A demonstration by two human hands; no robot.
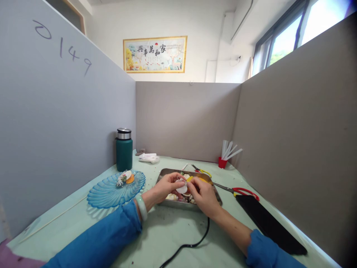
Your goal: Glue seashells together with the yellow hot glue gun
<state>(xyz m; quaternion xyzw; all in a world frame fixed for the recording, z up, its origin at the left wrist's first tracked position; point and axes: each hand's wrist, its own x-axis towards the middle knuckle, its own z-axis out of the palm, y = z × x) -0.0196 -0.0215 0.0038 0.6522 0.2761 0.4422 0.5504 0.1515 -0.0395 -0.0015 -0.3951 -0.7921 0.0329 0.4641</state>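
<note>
My left hand (164,187) and my right hand (203,195) meet over a metal tray (163,173) of shells and small pieces. Both pinch a white shell (182,187) between their fingertips. A pale bangle sits on my left wrist. A black cable (195,238) runs from under my right hand toward me. A yellow piece (190,178) lies in the tray just behind the shell.
A blue glass shell-shaped plate (111,191) with shells on it lies left of the tray. Behind it stands a green flask (124,149). Red-handled scissors (240,191) and a black flat object (267,223) lie to the right. A red cup (222,162) of white sticks stands at the back.
</note>
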